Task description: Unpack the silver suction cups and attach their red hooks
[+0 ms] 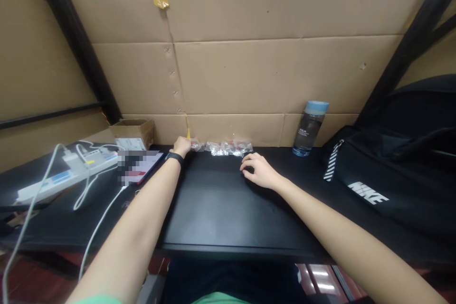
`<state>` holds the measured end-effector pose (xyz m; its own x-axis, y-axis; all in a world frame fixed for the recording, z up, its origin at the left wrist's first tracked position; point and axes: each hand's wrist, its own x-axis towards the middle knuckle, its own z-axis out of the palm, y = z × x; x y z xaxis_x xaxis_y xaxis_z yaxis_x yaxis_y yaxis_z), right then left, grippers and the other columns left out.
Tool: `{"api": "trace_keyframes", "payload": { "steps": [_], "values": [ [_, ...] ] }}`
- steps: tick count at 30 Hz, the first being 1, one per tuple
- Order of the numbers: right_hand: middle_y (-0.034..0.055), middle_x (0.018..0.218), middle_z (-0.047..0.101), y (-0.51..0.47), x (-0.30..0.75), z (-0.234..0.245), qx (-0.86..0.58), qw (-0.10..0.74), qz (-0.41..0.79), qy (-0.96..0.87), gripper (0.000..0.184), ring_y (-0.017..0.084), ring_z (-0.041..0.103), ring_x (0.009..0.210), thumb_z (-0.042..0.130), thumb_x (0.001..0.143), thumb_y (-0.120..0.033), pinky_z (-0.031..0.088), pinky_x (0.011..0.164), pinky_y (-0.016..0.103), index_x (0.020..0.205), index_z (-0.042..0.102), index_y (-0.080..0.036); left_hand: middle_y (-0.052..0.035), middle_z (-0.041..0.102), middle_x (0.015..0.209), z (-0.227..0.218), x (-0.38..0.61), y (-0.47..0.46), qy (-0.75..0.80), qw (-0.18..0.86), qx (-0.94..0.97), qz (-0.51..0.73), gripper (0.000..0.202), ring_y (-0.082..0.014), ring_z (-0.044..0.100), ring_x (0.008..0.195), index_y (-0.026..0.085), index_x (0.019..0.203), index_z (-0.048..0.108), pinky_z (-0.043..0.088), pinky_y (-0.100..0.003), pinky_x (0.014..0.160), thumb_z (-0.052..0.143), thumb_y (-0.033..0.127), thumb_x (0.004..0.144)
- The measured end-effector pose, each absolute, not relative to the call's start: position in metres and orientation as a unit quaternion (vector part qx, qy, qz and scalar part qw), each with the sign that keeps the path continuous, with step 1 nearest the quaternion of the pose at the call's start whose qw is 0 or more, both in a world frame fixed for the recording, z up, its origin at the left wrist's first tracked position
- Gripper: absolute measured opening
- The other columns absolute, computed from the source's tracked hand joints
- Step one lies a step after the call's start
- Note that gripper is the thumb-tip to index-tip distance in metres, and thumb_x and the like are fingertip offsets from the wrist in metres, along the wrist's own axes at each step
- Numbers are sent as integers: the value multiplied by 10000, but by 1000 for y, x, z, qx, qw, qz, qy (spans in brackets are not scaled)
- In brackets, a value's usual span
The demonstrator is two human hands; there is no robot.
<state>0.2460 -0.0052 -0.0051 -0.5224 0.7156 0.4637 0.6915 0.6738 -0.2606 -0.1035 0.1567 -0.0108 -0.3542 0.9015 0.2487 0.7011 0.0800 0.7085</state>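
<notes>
My left hand reaches to the back of the black table, fingers closed on the left end of a row of small clear plastic packets with red bits inside. A black band is on that wrist. My right hand rests on the table just in front of the right end of the packets, fingers curled down and slightly apart, holding nothing that I can see.
A cardboard wall backs the table. A water bottle with a blue cap stands at the back right, beside a black bag. At the left lie a white power strip with cables, a phone and a small cardboard box.
</notes>
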Motion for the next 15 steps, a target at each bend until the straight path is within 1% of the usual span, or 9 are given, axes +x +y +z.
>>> {"api": "trace_keyframes", "payload": {
  "steps": [2, 4, 6, 8, 10, 12, 14, 15],
  "values": [
    [70, 1090, 670, -6, 246, -5, -405, 275, 22, -871, 105, 253, 567, 1068, 666, 858, -192, 414, 964, 459, 894, 753, -238, -228, 725, 1095, -9, -97, 150, 741, 91, 540, 388, 314, -403, 644, 1130, 161, 1134, 625, 349, -552, 1000, 543, 346, 893],
    [69, 1091, 669, -6, 246, -6, -409, 275, 22, -870, 104, 255, 567, 1072, 663, 862, -198, 400, 967, 471, 893, 753, -241, -205, 726, 1107, -8, -89, 141, 749, 53, 540, 382, 346, -386, 639, 1146, 188, 1202, 576, 292, -549, 1039, 529, 365, 909],
    [72, 1092, 667, -7, 246, -6, -413, 272, 22, -869, 101, 257, 566, 1072, 662, 865, -203, 391, 964, 479, 891, 752, -241, -211, 728, 1072, -9, -82, 131, 751, 12, 560, 349, 388, -387, 646, 1123, 179, 1220, 553, 279, -539, 1036, 536, 412, 910],
    [76, 1091, 665, -7, 246, -6, -416, 270, 21, -868, 102, 257, 565, 1072, 660, 869, -204, 384, 962, 482, 894, 753, -241, -229, 717, 1054, -9, -78, 124, 755, -23, 575, 315, 428, -405, 639, 1111, 152, 1206, 551, 295, -540, 1013, 544, 457, 905],
    [79, 1088, 664, -7, 246, -6, -417, 270, 20, -867, 101, 258, 563, 1075, 660, 871, -205, 378, 960, 481, 893, 753, -241, -253, 683, 1123, -4, -76, 120, 761, -42, 566, 313, 428, -428, 608, 1143, 132, 1178, 563, 317, -555, 991, 510, 471, 922],
    [78, 1086, 664, -7, 246, -6, -418, 271, 19, -867, 100, 258, 561, 1080, 660, 871, -207, 374, 956, 478, 894, 751, -242, -263, 632, 1219, 12, -76, 114, 762, -51, 553, 333, 395, -433, 576, 1179, 128, 1158, 581, 348, -564, 977, 455, 439, 948],
    [75, 1083, 666, -8, 246, -6, -417, 272, 19, -867, 98, 257, 562, 1079, 661, 870, -209, 374, 950, 473, 895, 750, -243, -237, 619, 1235, 39, -74, 97, 735, -52, 583, 342, 345, -406, 574, 1179, 143, 1153, 599, 394, -529, 963, 472, 379, 937],
    [73, 1081, 667, -8, 246, -6, -415, 273, 20, -868, 99, 256, 564, 1078, 662, 869, -209, 375, 949, 472, 898, 750, -243, -215, 630, 1212, 54, -71, 80, 701, -51, 626, 338, 311, -382, 581, 1169, 152, 1134, 615, 419, -488, 955, 520, 343, 908]
  ]
}}
